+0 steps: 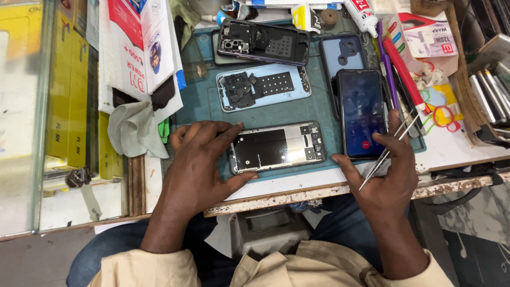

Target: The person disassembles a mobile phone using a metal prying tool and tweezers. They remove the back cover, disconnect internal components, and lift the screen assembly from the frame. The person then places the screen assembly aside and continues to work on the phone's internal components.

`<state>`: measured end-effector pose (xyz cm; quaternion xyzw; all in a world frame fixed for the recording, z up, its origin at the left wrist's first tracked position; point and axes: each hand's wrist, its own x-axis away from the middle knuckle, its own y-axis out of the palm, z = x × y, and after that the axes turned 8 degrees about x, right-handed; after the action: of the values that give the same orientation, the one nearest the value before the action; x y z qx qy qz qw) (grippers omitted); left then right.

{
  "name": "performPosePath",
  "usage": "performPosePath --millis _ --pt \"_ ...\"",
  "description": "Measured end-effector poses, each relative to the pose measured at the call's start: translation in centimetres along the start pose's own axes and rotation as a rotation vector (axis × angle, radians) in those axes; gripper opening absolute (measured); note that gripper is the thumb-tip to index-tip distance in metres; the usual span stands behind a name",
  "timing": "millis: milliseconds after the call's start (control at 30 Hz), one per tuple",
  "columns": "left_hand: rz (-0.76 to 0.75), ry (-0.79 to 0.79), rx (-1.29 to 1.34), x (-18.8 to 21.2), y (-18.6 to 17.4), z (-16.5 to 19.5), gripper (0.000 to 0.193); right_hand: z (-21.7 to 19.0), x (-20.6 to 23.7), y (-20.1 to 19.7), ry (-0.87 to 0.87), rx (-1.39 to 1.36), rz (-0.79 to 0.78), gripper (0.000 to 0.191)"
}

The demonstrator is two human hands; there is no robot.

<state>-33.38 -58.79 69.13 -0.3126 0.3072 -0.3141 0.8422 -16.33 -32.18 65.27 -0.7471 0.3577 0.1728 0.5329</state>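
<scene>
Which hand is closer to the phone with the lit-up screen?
Right. The right hand, holding tweezers, touches the lit phone at its lower edge. The left hand is off to its left, on an opened phone frame.

Worn white bench [297, 187], chipped front edge, carries teal mat [297, 111], grey cloth [135, 130], white carton [425, 37] and 1 glue tube [361, 11].
</scene>
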Motion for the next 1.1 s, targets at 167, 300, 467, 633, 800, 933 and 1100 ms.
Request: performPosePath --millis 167,300,467,633,800,933,1100 --pt "-0.003 -0.005 0.015 0.0 0.0 -0.1 0.084 0.8 0.5 0.0 -0.095 -0.032 0.038 0.069" --pt "-0.007 -0.003 0.018 -0.1 0.0 -0.1 0.084 1.1 1.4 0.2 -0.101 -0.25 0.148 0.03" --pt "-0.018 -0.005 0.021 -0.2 0.0 -0.1 0.082 0.4 3.3 0.1 -0.032 -0.475 0.111 0.03" --pt "-0.012 -0.011 0.025 -0.3 -0.1 0.1 0.084 -0.3 2.5 -0.4 0.038 -0.406 -0.022 0.02" --pt "-0.019 -0.024 0.028 -0.5 -0.1 0.3 0.086 -1.5 1.3 -1.4 0.074 -0.233 -0.097 0.024" --pt "-0.023 -0.024 0.026 -0.5 0.0 0.3 0.085 -2.3 1.3 -1.8 0.062 -0.136 -0.106 0.022" --pt "-0.013 -0.011 0.018 -0.5 0.0 0.3 0.085 -2.7 1.1 -2.0 0.039 -0.109 -0.101 0.018"
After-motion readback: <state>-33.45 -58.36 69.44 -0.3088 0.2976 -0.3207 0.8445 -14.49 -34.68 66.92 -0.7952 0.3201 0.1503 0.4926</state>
